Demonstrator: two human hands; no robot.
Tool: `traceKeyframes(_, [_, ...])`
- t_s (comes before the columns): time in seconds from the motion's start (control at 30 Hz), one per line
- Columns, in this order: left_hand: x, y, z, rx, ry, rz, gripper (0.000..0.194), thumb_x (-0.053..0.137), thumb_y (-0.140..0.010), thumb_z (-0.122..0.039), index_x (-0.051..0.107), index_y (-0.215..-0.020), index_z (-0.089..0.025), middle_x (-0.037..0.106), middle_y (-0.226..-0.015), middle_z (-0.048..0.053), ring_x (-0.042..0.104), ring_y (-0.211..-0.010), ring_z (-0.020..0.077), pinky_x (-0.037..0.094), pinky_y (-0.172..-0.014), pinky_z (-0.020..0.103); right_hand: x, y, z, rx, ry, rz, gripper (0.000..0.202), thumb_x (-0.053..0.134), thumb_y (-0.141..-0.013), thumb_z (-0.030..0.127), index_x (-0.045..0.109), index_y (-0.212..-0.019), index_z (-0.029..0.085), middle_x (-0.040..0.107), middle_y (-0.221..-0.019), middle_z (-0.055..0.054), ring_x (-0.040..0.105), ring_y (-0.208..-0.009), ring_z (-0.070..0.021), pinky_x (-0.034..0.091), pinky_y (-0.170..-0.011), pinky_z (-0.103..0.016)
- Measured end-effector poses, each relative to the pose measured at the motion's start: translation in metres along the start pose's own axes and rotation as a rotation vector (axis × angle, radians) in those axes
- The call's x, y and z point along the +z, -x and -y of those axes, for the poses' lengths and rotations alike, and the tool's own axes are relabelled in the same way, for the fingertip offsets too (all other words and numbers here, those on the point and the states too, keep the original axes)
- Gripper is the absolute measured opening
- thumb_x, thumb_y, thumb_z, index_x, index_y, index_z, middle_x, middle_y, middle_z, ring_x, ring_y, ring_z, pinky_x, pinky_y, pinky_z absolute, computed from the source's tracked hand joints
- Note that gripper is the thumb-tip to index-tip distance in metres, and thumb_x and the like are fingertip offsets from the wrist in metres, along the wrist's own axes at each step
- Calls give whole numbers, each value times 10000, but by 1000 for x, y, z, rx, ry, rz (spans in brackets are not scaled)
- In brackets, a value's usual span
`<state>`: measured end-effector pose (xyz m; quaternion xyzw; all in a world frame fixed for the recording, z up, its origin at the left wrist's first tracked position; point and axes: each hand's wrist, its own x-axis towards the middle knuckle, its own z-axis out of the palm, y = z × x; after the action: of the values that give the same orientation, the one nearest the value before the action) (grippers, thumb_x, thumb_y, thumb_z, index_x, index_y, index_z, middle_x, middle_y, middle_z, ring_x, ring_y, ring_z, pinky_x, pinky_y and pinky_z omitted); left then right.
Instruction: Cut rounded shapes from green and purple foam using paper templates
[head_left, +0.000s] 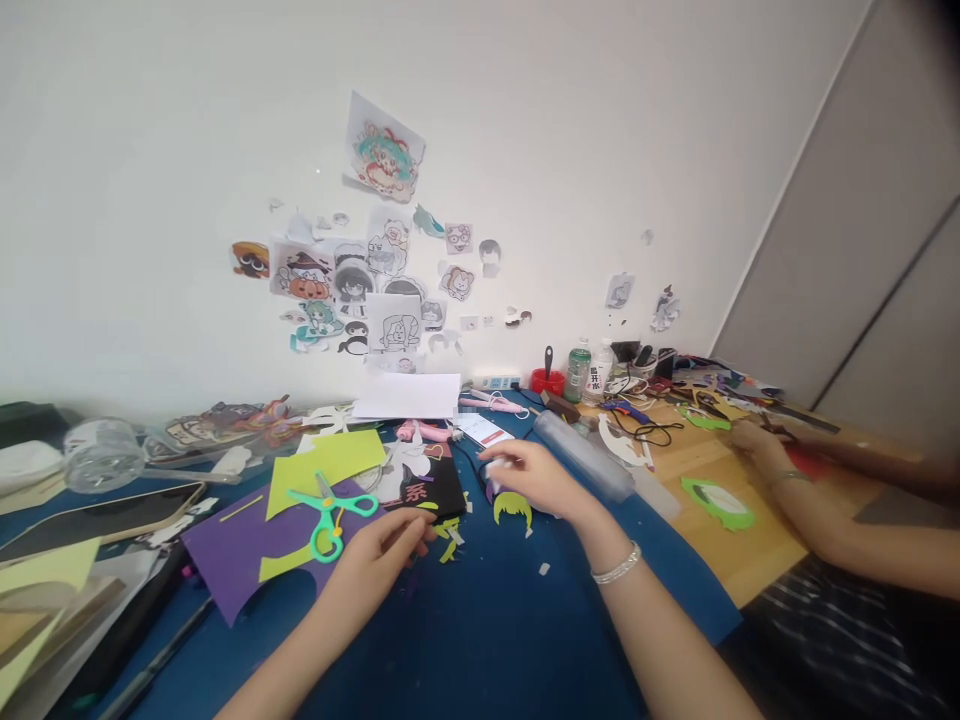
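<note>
My left hand (394, 545) has its fingers curled together over the blue mat, beside small yellow-green paper scraps (450, 540); a bit of yellow-green shows at its fingertips, too small to name. Just left of it, green-handled scissors (330, 515) lie on yellow-green paper (352, 457) and a purple sheet (225, 560). My right hand (529, 475) has its fingers bent together around something small and whitish that I cannot make out. Directly below that hand lies a yellow-green hair-shaped cutout (513, 511). Behind the hands are a black printed packet (442, 490) and a phone (484, 430).
A clear plastic roll (585, 455) lies on the right of the blue mat (487, 640). At the right, a person's blurred hands (757, 450) work over the wooden table near a green-edged cutout (718, 503). Bottles (579, 370) and a red bowl (547, 382) stand at the back.
</note>
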<state>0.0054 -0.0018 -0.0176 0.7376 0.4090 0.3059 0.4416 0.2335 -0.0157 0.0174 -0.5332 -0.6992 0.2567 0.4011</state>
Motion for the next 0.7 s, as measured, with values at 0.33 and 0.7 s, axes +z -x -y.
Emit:
traceKeyframes(0.33, [-7,-6,17,-15,216,-210,283,560,-665,-431,561,-750,-161,602,-571,0,563,-575,163,450,-609,274,89,-29,12,-113,-211,96,156,558,-735,231,570,-879,173,556,-764,-2,505,-616,-108,418,-546,-208])
traceKeyframes(0.7, [-2,-4,20,-13,-1,-444,252,514,-699,-423,528,-720,-172,523,-599,-30,499,-566,139,398,-547,246,113,-19,10,-381,-1,-240,46,520,-751,154,555,-764,182,558,-729,-17,503,-670,-140,412,-604,-238])
